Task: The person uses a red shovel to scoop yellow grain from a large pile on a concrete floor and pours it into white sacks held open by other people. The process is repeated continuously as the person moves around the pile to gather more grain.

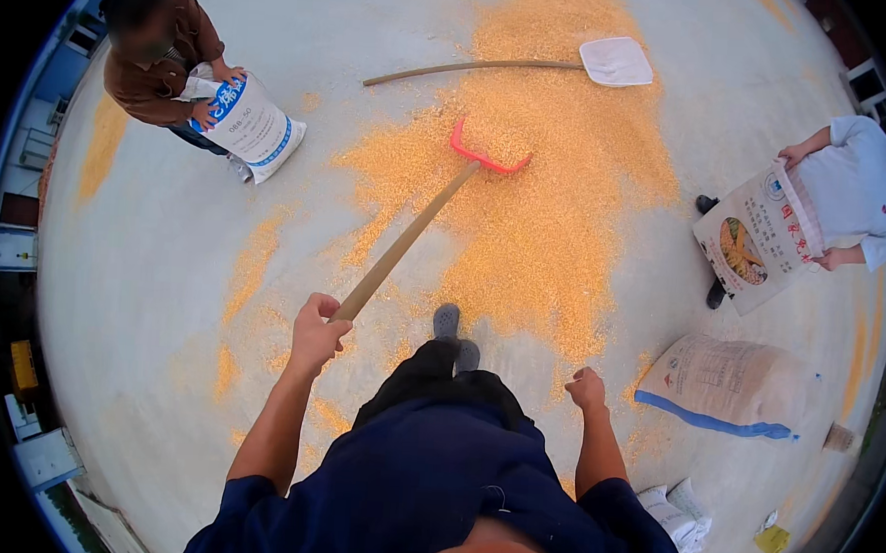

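Note:
My left hand (318,334) grips the top of a long wooden handle (407,244). At its far end, the red shovel scoop (487,159) rests in spread yellow grain (543,229), which looks like corn kernels, and some grain lies in the scoop. Over the pale floor to my right, my right hand (587,389) hangs apart from the shovel. Its fingers are curled, and nothing shows in them. Beyond the red scoop, a white shovel (616,62) lies across the grain, its wooden handle pointing left.
At far left a person (154,58) holds a filled white sack (259,128). Another person (869,179) at right holds up a printed sack (753,236). A bulging sack with a blue edge (723,385) lies below it, with smaller bags (675,514) nearer me.

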The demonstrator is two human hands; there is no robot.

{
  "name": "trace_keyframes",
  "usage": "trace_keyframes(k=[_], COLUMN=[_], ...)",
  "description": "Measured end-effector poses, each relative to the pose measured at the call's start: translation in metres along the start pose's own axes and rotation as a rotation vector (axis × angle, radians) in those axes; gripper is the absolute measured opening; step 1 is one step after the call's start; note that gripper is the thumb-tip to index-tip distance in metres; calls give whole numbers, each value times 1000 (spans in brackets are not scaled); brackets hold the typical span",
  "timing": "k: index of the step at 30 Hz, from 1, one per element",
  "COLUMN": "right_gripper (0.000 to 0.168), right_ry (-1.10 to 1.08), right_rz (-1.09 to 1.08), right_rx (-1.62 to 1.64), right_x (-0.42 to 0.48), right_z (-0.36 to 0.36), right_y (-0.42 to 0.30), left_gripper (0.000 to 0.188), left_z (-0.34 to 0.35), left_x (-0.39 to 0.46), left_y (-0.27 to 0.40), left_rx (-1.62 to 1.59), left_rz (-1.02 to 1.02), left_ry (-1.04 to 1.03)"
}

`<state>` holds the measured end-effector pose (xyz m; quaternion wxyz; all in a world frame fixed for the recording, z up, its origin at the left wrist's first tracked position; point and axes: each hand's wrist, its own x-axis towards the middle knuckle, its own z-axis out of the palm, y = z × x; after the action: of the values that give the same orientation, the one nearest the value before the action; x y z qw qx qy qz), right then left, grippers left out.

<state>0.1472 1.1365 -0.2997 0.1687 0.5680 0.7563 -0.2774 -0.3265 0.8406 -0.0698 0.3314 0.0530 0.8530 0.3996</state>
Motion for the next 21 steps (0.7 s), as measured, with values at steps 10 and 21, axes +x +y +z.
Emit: trace_keyframes(k=[10,21], right_gripper=[32,32], right_ry=[-232,-156], right_rz=[-364,-260], right_rx=[56,233], right_x=[45,104], right_z=[-76,-125], right_y=[-145,59], left_gripper=[37,35], left_z=[28,134], left_x=[-1,-81], left_y=[13,148], left_rx=[-123,19], left_rz=[-2,98], left_ry=[69,213])
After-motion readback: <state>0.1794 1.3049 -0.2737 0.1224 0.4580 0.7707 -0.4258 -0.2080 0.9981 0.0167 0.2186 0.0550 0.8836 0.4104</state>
